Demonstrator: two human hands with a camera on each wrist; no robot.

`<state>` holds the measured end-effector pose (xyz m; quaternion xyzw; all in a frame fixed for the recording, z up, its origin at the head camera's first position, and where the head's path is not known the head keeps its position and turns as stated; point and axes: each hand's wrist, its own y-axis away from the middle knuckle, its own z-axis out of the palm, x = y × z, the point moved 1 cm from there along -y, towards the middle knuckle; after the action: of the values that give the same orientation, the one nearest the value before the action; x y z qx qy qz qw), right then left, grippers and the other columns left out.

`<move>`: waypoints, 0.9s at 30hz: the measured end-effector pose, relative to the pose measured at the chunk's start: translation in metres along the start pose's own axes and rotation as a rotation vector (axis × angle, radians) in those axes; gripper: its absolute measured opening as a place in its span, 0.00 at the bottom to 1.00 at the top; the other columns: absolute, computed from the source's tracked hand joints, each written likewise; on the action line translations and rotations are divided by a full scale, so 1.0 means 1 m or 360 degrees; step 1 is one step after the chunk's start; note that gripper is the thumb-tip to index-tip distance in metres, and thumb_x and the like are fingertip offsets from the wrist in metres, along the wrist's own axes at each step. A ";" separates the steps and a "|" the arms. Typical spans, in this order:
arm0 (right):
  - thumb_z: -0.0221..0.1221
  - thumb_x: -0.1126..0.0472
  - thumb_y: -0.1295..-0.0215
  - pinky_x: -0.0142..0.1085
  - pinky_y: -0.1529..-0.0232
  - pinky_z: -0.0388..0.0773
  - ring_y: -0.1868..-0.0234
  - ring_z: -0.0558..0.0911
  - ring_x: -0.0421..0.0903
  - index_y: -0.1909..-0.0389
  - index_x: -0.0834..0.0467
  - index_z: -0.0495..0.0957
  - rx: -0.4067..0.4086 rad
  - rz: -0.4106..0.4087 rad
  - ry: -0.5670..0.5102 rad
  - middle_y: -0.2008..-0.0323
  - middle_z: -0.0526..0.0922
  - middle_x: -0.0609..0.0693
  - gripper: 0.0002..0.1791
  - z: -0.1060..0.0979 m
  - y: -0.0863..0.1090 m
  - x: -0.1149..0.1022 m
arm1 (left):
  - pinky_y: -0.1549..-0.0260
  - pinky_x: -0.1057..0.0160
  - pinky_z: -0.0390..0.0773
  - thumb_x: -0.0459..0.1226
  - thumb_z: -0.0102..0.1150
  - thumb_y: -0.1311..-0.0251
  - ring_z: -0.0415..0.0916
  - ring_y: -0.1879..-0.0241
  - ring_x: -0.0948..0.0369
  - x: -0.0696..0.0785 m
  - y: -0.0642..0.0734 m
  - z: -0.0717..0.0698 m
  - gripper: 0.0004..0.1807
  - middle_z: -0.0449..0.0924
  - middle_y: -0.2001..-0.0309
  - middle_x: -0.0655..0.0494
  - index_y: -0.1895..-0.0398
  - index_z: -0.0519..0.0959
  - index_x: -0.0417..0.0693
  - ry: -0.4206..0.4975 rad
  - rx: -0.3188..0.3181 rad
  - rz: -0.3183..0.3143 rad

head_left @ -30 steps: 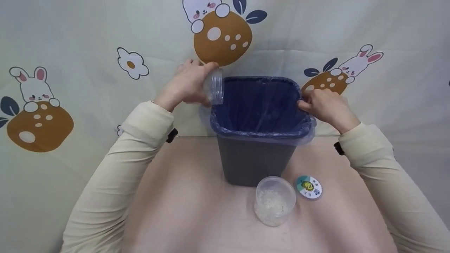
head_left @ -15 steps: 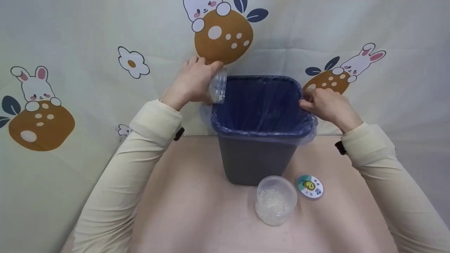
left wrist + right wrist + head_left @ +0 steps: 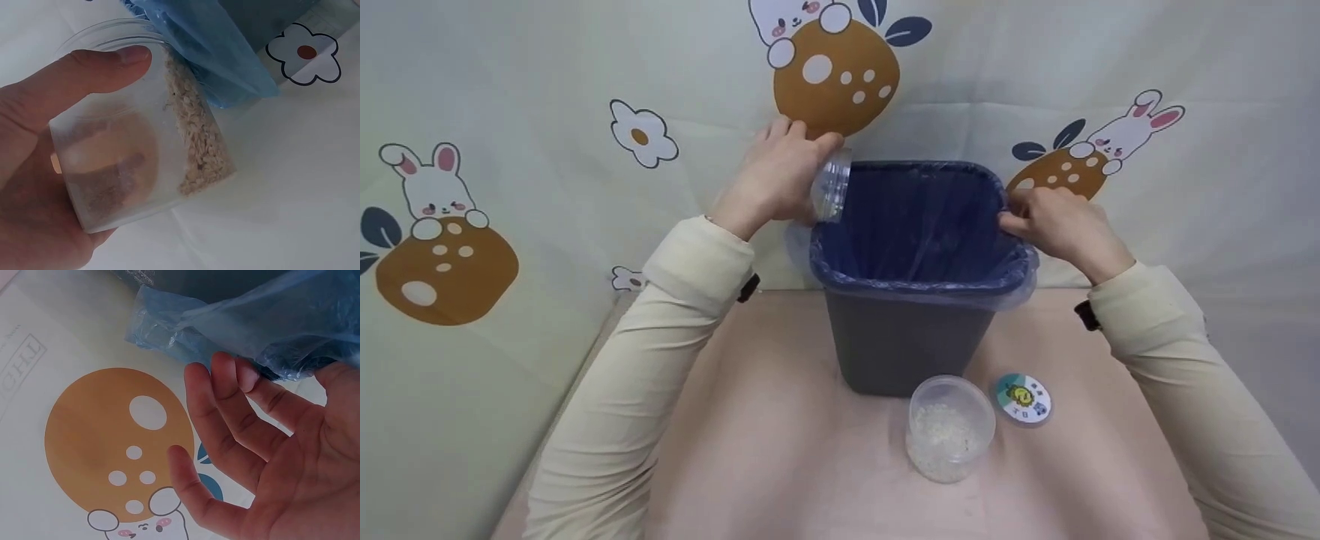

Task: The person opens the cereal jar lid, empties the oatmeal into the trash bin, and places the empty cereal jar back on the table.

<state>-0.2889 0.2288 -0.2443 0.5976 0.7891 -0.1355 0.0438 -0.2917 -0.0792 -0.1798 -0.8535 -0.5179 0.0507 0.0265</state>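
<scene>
As the left hand (image 3: 780, 176), fingers curled round a jar (image 3: 834, 184), has edged inward, flakes (image 3: 199, 138) beyond its thumb lie nearer the bin (image 3: 911, 341), seemingly unemptied; right hand (image 3: 1057, 225) pinches rim (image 3: 919, 285).

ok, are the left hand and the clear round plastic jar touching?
Touching. The left wrist view shows the left hand gripping the jar, thumb laid across its wall.

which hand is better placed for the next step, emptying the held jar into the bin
Left hand, probably: it grips the tilted jar, flakes inside, mouth by the rim of the bin. The right hand holds the opposite rim.
</scene>
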 end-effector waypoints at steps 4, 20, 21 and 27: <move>0.53 0.52 0.35 0.49 0.78 0.68 0.74 0.76 0.56 0.67 0.60 0.77 0.0013 -0.0003 0.0009 0.75 0.78 0.56 0.15 0.000 0.000 0.001 | 0.42 0.46 0.59 0.38 0.79 0.62 0.57 0.42 0.41 0.001 -0.001 0.000 0.48 0.68 0.44 0.36 0.33 0.66 0.46 -0.0015 0.0001 0.0009; 0.53 0.54 0.36 0.43 0.80 0.63 0.77 0.74 0.54 0.71 0.60 0.75 0.0033 -0.0027 0.0021 0.78 0.75 0.53 0.12 0.000 -0.001 0.000 | 0.41 0.47 0.59 0.35 0.79 0.63 0.57 0.43 0.43 0.005 -0.005 -0.005 0.49 0.68 0.42 0.37 0.32 0.65 0.45 -0.0046 -0.0115 -0.0003; 0.53 0.54 0.37 0.43 0.80 0.63 0.77 0.73 0.54 0.72 0.59 0.75 0.0034 -0.0027 0.0022 0.78 0.74 0.53 0.12 0.000 -0.001 0.000 | 0.42 0.47 0.59 0.35 0.79 0.62 0.57 0.43 0.43 0.005 -0.005 -0.006 0.48 0.68 0.42 0.37 0.32 0.65 0.45 -0.0042 -0.0123 0.0000; 0.52 0.54 0.36 0.43 0.80 0.62 0.77 0.73 0.53 0.72 0.59 0.74 0.0020 -0.0022 0.0014 0.78 0.74 0.53 0.12 0.000 -0.001 -0.001 | 0.43 0.47 0.60 0.36 0.77 0.60 0.57 0.43 0.42 0.000 -0.004 -0.012 0.47 0.68 0.42 0.36 0.32 0.65 0.43 0.0015 -0.0194 0.0038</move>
<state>-0.2899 0.2276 -0.2442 0.5929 0.7925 -0.1381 0.0357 -0.2939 -0.0774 -0.1680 -0.8599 -0.5097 0.0154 -0.0237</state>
